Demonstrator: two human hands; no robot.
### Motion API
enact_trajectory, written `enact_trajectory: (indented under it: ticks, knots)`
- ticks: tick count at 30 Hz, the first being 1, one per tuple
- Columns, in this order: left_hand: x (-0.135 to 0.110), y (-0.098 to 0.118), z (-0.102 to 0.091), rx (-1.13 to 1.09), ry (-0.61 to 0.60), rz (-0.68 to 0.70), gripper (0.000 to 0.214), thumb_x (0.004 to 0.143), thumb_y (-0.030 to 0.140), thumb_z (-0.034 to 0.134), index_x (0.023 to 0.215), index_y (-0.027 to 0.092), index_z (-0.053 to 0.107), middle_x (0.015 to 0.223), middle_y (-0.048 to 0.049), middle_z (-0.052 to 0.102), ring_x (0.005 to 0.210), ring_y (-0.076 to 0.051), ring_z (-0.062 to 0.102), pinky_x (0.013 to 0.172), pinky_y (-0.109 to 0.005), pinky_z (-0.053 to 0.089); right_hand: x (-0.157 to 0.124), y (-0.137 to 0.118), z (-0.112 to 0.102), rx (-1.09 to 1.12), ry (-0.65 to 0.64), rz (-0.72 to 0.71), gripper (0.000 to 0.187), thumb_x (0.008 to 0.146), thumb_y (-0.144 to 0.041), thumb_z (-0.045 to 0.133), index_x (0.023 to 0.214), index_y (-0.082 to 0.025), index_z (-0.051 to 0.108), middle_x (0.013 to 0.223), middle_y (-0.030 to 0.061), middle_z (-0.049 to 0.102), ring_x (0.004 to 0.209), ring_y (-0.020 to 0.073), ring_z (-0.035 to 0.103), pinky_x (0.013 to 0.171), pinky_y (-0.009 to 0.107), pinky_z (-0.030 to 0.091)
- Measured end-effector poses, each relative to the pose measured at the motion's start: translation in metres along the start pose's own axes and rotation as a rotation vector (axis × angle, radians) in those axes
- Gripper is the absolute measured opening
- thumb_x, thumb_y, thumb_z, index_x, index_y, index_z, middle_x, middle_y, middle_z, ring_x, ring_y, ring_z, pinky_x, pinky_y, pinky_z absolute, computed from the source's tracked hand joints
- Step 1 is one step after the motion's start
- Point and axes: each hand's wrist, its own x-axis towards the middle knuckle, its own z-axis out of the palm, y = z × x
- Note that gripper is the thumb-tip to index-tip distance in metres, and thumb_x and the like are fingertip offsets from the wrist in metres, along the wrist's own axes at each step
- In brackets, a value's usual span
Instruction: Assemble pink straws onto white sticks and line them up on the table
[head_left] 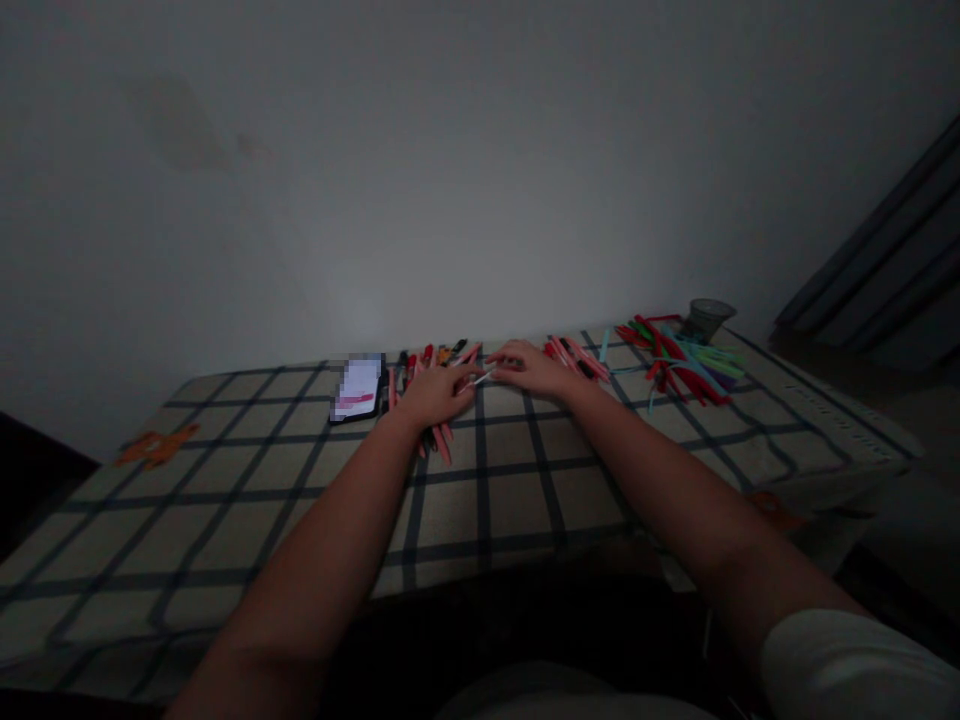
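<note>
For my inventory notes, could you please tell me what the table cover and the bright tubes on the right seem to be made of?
Table cover: probably woven cloth, matte; checked pattern, edge draping softly. Bright tubes: likely plastic, smooth; saturated red, green and blue, thin and straight.

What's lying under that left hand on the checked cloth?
Pink pens stick out from beneath the left hand, lying on the checked cloth. The hand covers their upper parts, so their number is hidden.
</note>
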Motion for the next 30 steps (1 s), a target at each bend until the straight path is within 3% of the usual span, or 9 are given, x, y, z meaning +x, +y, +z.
enact_trajectory:
  ticks: [6,9,13,18,24,30]
  knots:
    - [0.002,0.000,0.001,0.038,0.037,-0.023,0.040,0.090,0.042,0.046,0.123,0.028,0.062,0.091,-0.0049,0.071,0.085,-0.022,0.063,0.085,-0.039,0.043,0.001,-0.001,-0.005,-0.063,-0.043,-0.084,0.021,0.089,-0.035,0.057,0.096,-0.021,0.071,0.097,0.0057,0.063,0.100,0.0190,0.051,0.091,0.033,0.035]
    - [0.002,-0.007,0.000,0.068,0.056,-0.059,0.042,0.090,0.047,0.046,0.124,0.029,0.062,0.101,-0.0060,0.071,0.090,-0.023,0.063,0.077,-0.033,0.044,-0.002,0.008,-0.018,-0.189,0.014,-0.005,0.020,0.087,-0.035,0.057,0.092,-0.020,0.070,0.101,0.0067,0.063,0.102,0.0218,0.049,0.090,0.035,0.033]
    - [0.002,-0.014,-0.003,0.096,0.137,-0.137,0.039,0.091,0.047,0.044,0.117,0.027,0.067,0.097,-0.0066,0.071,0.087,-0.022,0.064,0.070,-0.030,0.044,-0.006,0.017,-0.032,-0.305,0.070,0.112,0.021,0.085,-0.036,0.056,0.085,-0.019,0.069,0.103,0.0077,0.063,0.102,0.0236,0.048,0.088,0.036,0.031]
    - [0.003,-0.010,-0.005,-0.116,0.271,-0.110,0.036,0.090,0.044,0.051,0.118,0.026,0.065,0.096,-0.0053,0.072,0.083,-0.019,0.064,0.071,-0.029,0.046,-0.008,0.012,-0.033,-0.445,-0.098,0.167,0.029,0.086,-0.042,0.052,0.084,-0.019,0.070,0.106,0.0099,0.063,0.105,0.0273,0.046,0.087,0.039,0.030]
    - [0.006,-0.001,0.010,-0.477,0.377,-0.004,0.028,0.082,0.036,0.065,0.105,0.021,0.064,0.100,-0.0058,0.071,0.088,-0.017,0.066,0.077,-0.028,0.051,-0.008,0.002,-0.028,-0.564,-0.249,0.171,0.027,0.083,-0.039,0.053,0.085,-0.019,0.071,0.107,0.0127,0.063,0.104,0.0299,0.046,0.087,0.041,0.030]
    - [0.006,0.002,0.018,-0.310,0.280,0.058,0.020,0.082,0.036,0.066,0.097,0.022,0.066,0.095,-0.0026,0.071,0.084,-0.017,0.066,0.079,-0.031,0.047,-0.007,0.001,-0.022,-0.546,-0.268,0.139,0.025,0.083,-0.038,0.054,0.086,-0.022,0.073,0.105,0.0110,0.063,0.105,0.0292,0.047,0.089,0.041,0.029]
